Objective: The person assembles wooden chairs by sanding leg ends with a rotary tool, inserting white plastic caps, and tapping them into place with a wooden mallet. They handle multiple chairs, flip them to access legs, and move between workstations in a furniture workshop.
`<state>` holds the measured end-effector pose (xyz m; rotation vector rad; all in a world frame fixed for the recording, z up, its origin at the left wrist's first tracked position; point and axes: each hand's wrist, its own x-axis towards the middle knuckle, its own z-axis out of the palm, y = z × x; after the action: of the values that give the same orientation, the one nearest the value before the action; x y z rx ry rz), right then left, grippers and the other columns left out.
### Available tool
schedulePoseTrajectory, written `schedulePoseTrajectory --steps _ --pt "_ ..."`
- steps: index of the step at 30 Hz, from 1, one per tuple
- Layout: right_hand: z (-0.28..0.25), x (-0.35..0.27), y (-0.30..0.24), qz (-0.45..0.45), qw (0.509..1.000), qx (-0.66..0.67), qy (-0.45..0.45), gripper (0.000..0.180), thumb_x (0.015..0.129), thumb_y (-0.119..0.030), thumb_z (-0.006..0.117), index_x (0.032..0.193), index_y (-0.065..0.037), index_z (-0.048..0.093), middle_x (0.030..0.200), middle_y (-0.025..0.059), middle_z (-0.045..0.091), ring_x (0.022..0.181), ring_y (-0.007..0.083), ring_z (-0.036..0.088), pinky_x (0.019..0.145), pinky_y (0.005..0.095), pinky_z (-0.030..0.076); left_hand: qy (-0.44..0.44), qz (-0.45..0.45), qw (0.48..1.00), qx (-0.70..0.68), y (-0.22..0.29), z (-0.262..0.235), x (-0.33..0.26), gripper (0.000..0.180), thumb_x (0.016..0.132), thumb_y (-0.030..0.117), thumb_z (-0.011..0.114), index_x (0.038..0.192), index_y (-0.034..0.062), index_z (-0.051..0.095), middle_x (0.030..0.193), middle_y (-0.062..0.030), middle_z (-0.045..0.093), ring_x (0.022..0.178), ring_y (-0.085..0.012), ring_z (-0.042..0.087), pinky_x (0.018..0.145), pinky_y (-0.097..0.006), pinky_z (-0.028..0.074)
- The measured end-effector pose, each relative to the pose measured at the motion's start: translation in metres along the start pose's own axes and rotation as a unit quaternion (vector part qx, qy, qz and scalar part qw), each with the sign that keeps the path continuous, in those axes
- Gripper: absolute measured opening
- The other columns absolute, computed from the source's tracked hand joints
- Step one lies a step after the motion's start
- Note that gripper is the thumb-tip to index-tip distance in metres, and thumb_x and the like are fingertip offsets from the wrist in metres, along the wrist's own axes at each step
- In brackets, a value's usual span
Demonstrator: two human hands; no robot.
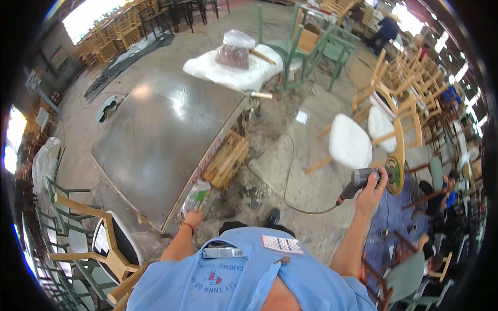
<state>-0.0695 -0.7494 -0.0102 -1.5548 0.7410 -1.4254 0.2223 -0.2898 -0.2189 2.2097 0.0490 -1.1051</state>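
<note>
- Head view: the right hand (371, 189) is raised out to the side, its grip wrapped tight around the dark body of an angle grinder (374, 177).
- The grinder's round disc (395, 174) stands on edge just beside a wooden chair frame (400, 120), whose white seat (350, 141) lies nearby.
- A cable (290, 193) trails from the grinder across the concrete floor (321, 103).
- The left hand (194, 217) reaches down to the near corner of the dark worktop (161, 129), fingers curled by a crumpled bag (196, 196); whether it grips anything cannot be told.
- A wooden crate (226, 159) sits under the worktop's edge.
</note>
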Motion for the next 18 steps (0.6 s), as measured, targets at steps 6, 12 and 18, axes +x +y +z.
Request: schedulePoseTrajectory --steps 6,12,18 --pt "0.137 0.186 0.044 -0.048 0.985 -0.049 -0.156 0.036 0.098 -0.021 0.059 0.127 -0.001 0.053 0.115 0.0080 0.054 0.104 0.0163 0.051 0.093 0.0310 0.043 -0.037 -0.084 0.980 -0.179 0.030 0.026 0.024 0.026 0.085 0.025 0.059 0.098 0.0049 0.069 0.084 -0.0080 0.068 0.067 -0.0213 0.065 0.055 -0.034 0.052" --pt "0.297 0.308 0.084 -0.045 0.977 -0.059 -0.202 0.039 0.095 -0.029 0.066 0.123 -0.004 0.057 0.112 0.0066 0.058 0.101 0.0166 0.053 0.093 0.0309 0.043 -0.334 -0.190 0.921 -0.056 0.092 0.052 0.092 0.024 0.071 0.019 0.077 0.093 0.0102 0.074 0.098 -0.0131 0.073 0.082 -0.0322 0.070 0.058 -0.040 0.056" --pt "0.388 0.404 0.128 -0.066 0.964 -0.079 -0.245 0.037 0.095 -0.028 0.066 0.122 -0.005 0.058 0.111 0.0052 0.058 0.100 0.0155 0.053 0.091 0.0299 0.043 -0.109 0.326 0.887 0.309 0.301 0.000 0.199 0.027 0.082 0.026 0.061 0.096 0.0053 0.070 0.098 -0.0203 0.070 0.087 -0.0367 0.068 0.076 -0.044 0.054"
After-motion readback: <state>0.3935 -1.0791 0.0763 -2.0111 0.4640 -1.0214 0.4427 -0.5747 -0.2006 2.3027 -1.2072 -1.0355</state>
